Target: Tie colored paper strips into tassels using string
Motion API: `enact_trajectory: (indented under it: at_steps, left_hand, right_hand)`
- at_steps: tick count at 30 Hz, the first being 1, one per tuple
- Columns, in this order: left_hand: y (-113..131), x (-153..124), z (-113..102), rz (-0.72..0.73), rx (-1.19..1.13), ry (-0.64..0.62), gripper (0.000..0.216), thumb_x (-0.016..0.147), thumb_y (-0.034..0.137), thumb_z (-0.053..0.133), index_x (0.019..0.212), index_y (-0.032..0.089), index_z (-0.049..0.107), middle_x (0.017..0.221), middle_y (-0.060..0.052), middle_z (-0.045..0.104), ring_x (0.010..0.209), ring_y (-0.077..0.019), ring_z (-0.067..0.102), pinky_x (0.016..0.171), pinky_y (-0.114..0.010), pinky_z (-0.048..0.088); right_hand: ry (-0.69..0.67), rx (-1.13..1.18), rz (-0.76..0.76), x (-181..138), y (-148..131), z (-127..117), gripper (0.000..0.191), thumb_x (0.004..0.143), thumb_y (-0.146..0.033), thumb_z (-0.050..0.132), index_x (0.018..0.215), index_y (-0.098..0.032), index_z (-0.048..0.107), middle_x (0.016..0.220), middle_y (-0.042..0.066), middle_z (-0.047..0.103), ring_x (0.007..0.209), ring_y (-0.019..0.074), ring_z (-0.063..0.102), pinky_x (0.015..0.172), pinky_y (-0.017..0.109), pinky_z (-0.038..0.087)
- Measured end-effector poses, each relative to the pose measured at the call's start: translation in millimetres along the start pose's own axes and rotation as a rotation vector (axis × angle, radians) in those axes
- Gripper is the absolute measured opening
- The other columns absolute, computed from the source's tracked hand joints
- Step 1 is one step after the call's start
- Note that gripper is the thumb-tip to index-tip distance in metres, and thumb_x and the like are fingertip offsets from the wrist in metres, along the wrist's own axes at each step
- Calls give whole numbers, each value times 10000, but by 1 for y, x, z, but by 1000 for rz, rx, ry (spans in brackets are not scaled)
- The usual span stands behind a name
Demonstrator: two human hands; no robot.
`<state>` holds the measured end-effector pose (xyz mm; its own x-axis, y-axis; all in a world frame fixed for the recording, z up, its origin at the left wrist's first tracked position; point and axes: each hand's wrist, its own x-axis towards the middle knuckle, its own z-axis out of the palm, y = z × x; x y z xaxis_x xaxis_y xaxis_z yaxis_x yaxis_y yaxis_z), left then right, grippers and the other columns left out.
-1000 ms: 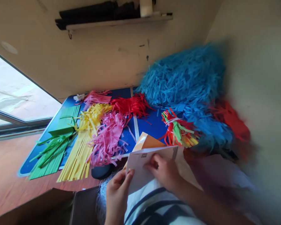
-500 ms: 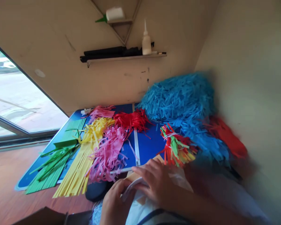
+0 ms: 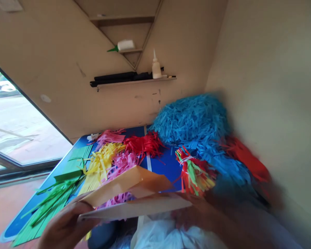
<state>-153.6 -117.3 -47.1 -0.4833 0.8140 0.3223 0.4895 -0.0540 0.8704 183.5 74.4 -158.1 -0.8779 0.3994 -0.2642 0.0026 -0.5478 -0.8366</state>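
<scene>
My left hand (image 3: 67, 221) is closed on the left end of a folded strip of card (image 3: 137, 207), tan on one side and pale on the other. At its right end, my right hand (image 3: 197, 211) grips the same card, though its fingers are blurred and partly hidden. Between the hands the card stands apart into a front band and a bent back band, with pink fringe showing through the gap. A tied bundle of mixed-colour paper strips (image 3: 193, 169) lies just beyond my right hand. Green paper strips (image 3: 59, 190) lie beyond my left hand.
The blue table (image 3: 166, 160) also carries yellow fringe (image 3: 105, 159), red fringe (image 3: 145, 143) and a large blue fringed pile (image 3: 194, 117). A wall shelf (image 3: 134, 83) holds a pointed-tip bottle (image 3: 156, 67). A window (image 3: 23, 124) is at left, a wall at right.
My hands have moved well apart, the left one to the left and the right one to the right. The card between them has spread from a bunched fold. The view has tilted upward.
</scene>
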Motion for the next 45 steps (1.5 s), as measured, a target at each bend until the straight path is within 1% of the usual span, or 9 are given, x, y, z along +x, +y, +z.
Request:
enact_trajectory:
  at_steps: [3, 7, 13, 16, 20, 24, 30, 40, 45]
  left_hand:
    - [-7, 39, 7, 99, -42, 29, 268, 544, 492, 835, 633, 265, 723, 738, -54, 677, 826, -291, 649, 706, -387, 576]
    - [-33, 96, 16, 15, -164, 87, 485, 469, 511, 852, 856, 246, 728, 1108, -82, 661, 1069, -329, 617, 890, -424, 553]
    - [-62, 145, 17, -66, 245, 165, 388, 663, 397, 664, 989, 187, 679, 1379, -159, 517, 1304, -382, 475, 1012, -534, 465]
    - [-55, 120, 53, 47, 587, 357, 324, 778, 355, 573, 1024, 173, 678, 1329, -180, 571, 1281, -396, 498, 1062, -620, 371]
    - [-50, 47, 150, 371, 531, -50, 460, 852, 369, 567, 1290, 227, 571, 1405, -133, 557, 1275, -307, 541, 1028, -488, 476]
    - [-58, 8, 206, 375, 653, -190, 483, 873, 279, 506, 1347, 191, 540, 1435, -159, 530, 1378, -330, 426, 1071, -552, 419]
    - [-62, 14, 195, 292, 839, -258, 655, 779, 125, 490, 1431, 167, 436, 1535, -175, 389, 1426, -353, 336, 1066, -596, 395]
    - [-64, 13, 190, 521, 632, 14, 400, 945, 238, 443, 1339, 210, 510, 1309, -113, 631, 1260, -283, 538, 1009, -521, 469]
    - [-69, 19, 178, 486, 596, 42, 381, 967, 216, 410, 1329, 234, 527, 1288, -89, 628, 1240, -269, 524, 974, -490, 511]
  right_hand:
    - [158, -26, -232, 0, -4, 12, 701, 770, -632, 645, 1367, -284, 523, 1120, 127, 699, 910, 276, 703, 677, 363, 547]
    - [255, 22, -449, 4, -8, 24, 822, 732, -432, 719, 1466, -305, 373, 1311, 117, 611, 1082, 298, 650, 806, 413, 559]
    - [624, -314, -719, 44, 24, 31, 641, 830, -294, 592, 1438, -226, 401, 1341, 142, 587, 1176, 281, 613, 965, 430, 529]
    - [753, -616, -712, 63, 42, 33, 597, 863, -259, 547, 1440, -204, 405, 1330, 137, 600, 1184, 273, 609, 971, 401, 533]
    - [685, -955, -751, 73, 56, 40, 622, 906, -319, 518, 1486, -186, 338, 1299, 153, 621, 1072, 286, 666, 904, 407, 568]
    - [692, -1224, -789, 70, 59, 41, 663, 899, -294, 504, 1516, -202, 278, 1258, 164, 635, 1069, 317, 651, 897, 467, 563]
    - [533, -1289, -738, 55, 46, 43, 853, 789, -196, 510, 1555, -153, 137, 1316, 178, 584, 1159, 315, 586, 971, 474, 511]
    - [402, -1423, -536, 42, 35, 53, 822, 718, -217, 596, 1486, -54, 352, 1234, 207, 631, 1095, 323, 586, 978, 447, 474]
    - [274, -1379, -576, 20, 0, 44, 397, 858, -364, 618, 1213, -193, 671, 888, 71, 747, 806, 219, 680, 773, 295, 529]
